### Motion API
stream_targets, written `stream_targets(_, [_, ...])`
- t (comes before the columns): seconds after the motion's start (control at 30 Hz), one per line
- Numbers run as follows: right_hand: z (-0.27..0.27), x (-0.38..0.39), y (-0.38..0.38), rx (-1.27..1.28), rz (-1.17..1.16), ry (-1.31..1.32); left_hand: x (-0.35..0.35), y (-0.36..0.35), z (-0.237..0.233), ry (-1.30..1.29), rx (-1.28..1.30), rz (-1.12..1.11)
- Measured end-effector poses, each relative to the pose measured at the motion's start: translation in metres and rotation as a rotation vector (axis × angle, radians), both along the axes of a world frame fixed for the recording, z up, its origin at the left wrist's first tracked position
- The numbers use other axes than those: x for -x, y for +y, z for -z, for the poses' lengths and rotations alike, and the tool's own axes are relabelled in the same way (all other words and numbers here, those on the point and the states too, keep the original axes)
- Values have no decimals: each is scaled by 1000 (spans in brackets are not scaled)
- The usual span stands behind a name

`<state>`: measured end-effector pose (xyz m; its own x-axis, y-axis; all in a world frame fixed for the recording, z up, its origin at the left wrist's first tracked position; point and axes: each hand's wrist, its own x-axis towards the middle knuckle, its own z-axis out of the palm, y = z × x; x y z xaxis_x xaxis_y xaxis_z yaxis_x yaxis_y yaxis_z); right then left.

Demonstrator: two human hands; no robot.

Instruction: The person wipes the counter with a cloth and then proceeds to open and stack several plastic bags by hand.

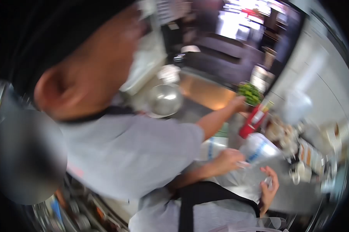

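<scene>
My left hand [227, 161] is closed, its fingertips pinching what looks like thin clear plastic [236, 177] over the metal counter. Motion blur softens its edges. My right hand [270, 188] is raised to the right of it, fingers curled and apart. Something small and pale shows between its thumb and fingers; I cannot make out whether it is gripped. Just beyond my left hand is a white plastic bag with blue print [259, 149]. A red holder [252, 121] stands behind that bag.
Close on my left, a co-worker in a grey shirt [132, 154] reaches a hand [238, 104] to a container of chopped greens [250, 93]. A metal bowl [165, 100] stands farther back. Bags and cups [300, 172] crowd the counter [294, 197] at right, by a tiled wall [298, 69].
</scene>
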<state>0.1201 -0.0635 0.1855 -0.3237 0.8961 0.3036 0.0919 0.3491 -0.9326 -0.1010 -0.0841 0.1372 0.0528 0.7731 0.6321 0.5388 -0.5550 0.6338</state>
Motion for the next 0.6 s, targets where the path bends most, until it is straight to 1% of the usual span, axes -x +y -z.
stream_targets(0.03, [-2,21,-8,63,-57,66,-9,5,5,86,-141,-49])
stream_targets(0.07, [0,35,-13,130,-106,130,-16,7,1,103,-185,-95])
stream_targets(0.17, [25,29,14,237,-321,84,-18,12,-16,148,-258,-240])
stream_targets(0.23, [22,18,27,369,-591,-175,-11,19,-18,-67,-204,-95])
stream_targets(0.27, [24,14,41,337,-692,-327,-10,19,-18,-181,-182,-9])
stream_targets(0.3, [25,13,55,305,-777,-483,-10,15,-20,-552,132,326])
stream_targets(0.33, [25,13,68,257,-871,-635,-10,11,-22,-792,286,498])
stream_targets(0.37, [26,7,80,222,-907,-706,-14,11,-19,-1027,438,674])
stream_targets(0.4, [27,6,84,214,-890,-685,-17,8,-18,-1266,585,862])
stream_targets(0.43, [30,4,88,218,-842,-626,-17,15,-1,-1259,596,995])
stream_targets(0.53, [49,13,80,298,-589,-222,-19,13,-2,-1141,820,1001])
stream_targets(0.6, [65,21,69,362,-464,-7,-14,12,0,-1034,574,1014])
